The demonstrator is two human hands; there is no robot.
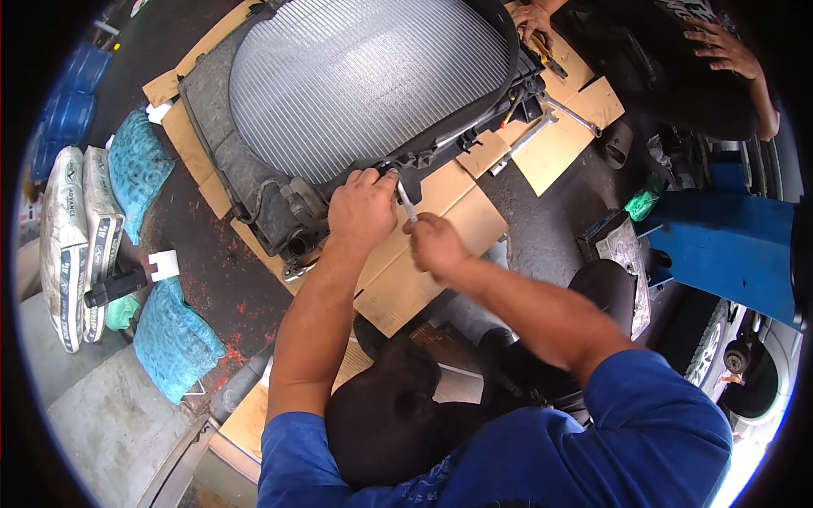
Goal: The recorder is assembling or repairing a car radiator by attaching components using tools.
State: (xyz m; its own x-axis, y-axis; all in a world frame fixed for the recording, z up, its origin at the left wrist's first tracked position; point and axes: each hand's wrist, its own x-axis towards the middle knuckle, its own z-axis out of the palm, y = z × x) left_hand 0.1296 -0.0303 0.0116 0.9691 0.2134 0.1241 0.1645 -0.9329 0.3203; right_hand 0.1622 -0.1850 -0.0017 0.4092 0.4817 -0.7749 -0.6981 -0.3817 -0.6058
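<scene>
A radiator [370, 76] in a black plastic frame [203, 123] lies on cardboard sheets [436, 254]. My left hand [362, 207] is at the frame's near edge, its fingers curled around a spot by the tool's upper end; what they grip is hidden. My right hand [436, 247], just right of and below it, is closed on a silver metal tool [406, 196], probably a wrench, which reaches up to my left fingertips. Two more wrenches [533, 135] lie right of the radiator.
A co-worker's hand [532, 21] holds yellow pliers [550, 59]; their other hand [720, 46] is farther right. Left are sacks [68, 250], blue patterned bags [178, 343] and blue water jugs [72, 114]. A blue metal structure [724, 254] and a wheel [711, 343] are at right.
</scene>
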